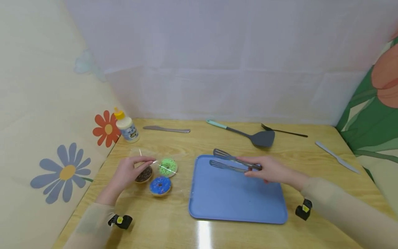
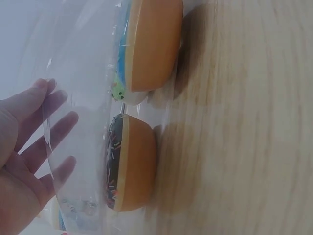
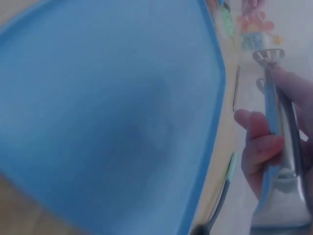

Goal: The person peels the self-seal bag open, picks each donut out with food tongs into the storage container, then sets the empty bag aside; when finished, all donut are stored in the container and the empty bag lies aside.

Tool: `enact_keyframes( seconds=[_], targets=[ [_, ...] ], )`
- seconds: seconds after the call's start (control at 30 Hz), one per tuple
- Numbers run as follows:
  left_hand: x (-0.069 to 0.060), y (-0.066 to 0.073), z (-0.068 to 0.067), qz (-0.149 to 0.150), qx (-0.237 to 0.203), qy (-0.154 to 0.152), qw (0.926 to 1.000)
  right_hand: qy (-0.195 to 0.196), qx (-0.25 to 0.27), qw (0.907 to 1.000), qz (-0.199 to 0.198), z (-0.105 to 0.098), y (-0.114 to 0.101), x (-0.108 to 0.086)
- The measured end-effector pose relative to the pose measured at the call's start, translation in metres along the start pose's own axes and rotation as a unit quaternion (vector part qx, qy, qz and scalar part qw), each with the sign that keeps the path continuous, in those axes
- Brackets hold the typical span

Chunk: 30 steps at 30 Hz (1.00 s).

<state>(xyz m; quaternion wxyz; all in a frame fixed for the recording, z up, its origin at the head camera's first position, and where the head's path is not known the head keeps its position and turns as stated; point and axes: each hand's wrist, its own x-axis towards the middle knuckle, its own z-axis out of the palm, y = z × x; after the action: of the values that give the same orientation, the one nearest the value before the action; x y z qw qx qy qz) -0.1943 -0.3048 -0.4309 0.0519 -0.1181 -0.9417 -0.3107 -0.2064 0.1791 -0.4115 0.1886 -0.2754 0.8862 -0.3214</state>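
Note:
My left hand [image 1: 125, 171] pinches the edge of a clear plastic cover [image 2: 78, 63] between thumb and fingertips. The cover stands over three toy donuts: chocolate [image 1: 144, 175], green [image 1: 168, 164] and blue [image 1: 155, 188]. In the left wrist view the chocolate donut [image 2: 139, 166] and the blue one [image 2: 154, 44] rest on the table behind the plastic. My right hand [image 1: 270, 168] grips metal tongs [image 1: 228, 157] above a blue tray [image 1: 236, 204]. The tongs' slotted ends are apart and hold nothing. The right wrist view shows fingers curled round the tongs [image 3: 288, 132].
A white bottle with a yellow cap [image 1: 129, 130] stands at the back left. Along the back lie a knife [image 1: 167, 129], a spatula [image 1: 262, 138] and a black fork [image 1: 286, 131]. Another knife [image 1: 339, 158] lies at the right. Cloth hangs behind and beside the table.

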Motion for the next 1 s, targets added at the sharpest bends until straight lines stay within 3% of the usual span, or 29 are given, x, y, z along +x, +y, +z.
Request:
enact_keyframes(
  seconds=[0.2, 0.4, 0.8, 1.0],
  targets=[
    [0.000, 0.003, 0.001, 0.002, -0.004, 0.001, 1.0000, -0.062, -0.045, 0.9966, -0.032, 0.005, -0.022, 0.024],
    [-0.001, 0.000, 0.003, 0.002, -0.008, 0.000, 1.0000, -0.091, -0.070, 0.9922, -0.047, 0.014, -0.038, 0.051],
    [0.003, 0.002, 0.003, 0.009, 0.001, 0.002, 1.0000, -0.110, -0.101, 0.9874, -0.052, 0.031, -0.053, 0.093],
    [0.004, 0.003, 0.005, 0.007, 0.000, 0.001, 1.0000, -0.104, -0.125, 0.9828, -0.087, 0.042, -0.055, 0.108]
  ],
)
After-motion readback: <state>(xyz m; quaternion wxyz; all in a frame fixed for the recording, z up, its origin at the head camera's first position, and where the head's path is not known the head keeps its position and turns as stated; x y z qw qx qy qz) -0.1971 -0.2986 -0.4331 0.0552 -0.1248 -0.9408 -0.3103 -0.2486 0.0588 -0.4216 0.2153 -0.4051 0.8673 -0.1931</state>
